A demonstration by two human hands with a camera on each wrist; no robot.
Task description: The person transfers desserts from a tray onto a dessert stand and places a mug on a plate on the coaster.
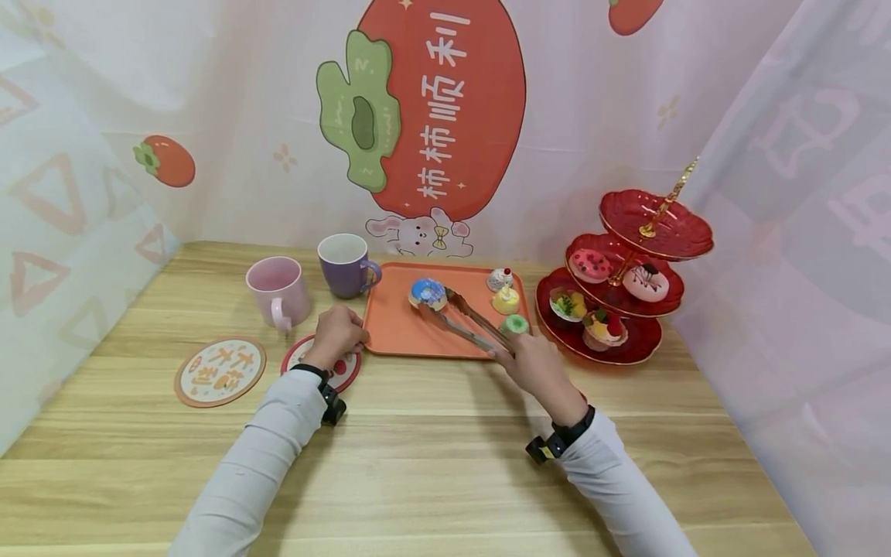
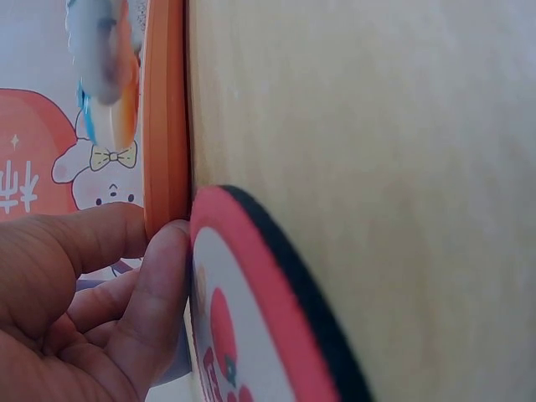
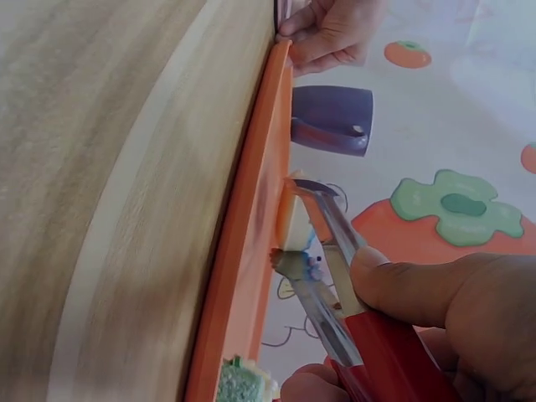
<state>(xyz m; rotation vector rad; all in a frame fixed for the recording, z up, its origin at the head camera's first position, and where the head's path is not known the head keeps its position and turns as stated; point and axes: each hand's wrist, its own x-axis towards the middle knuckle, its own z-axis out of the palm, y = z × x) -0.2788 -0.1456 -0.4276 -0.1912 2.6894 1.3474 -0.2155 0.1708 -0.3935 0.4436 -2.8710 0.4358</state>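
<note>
My left hand [image 1: 337, 334] pinches the left front corner of an orange tray [image 1: 397, 329], thumb and forefinger on its rim in the left wrist view. My right hand [image 1: 536, 367] grips metal tongs [image 1: 461, 330] with red handles [image 3: 389, 352]. Between the tong tips is a toy doughnut with blue icing [image 1: 428, 291], over the tray's middle; whether it touches the tray I cannot tell. Along the tray's right side sit a white cake with a red berry [image 1: 499, 279], a yellow cake [image 1: 505, 300] and a green ring-shaped sweet [image 1: 515, 325].
A red three-tier stand [image 1: 640, 352] with several pastries on its lower tiers stands at right. A pink mug [image 1: 278, 290] and a purple mug [image 1: 344, 267] stand at left. One coaster [image 1: 220, 371] lies far left; another coaster [image 1: 346, 375] lies partly under my left wrist.
</note>
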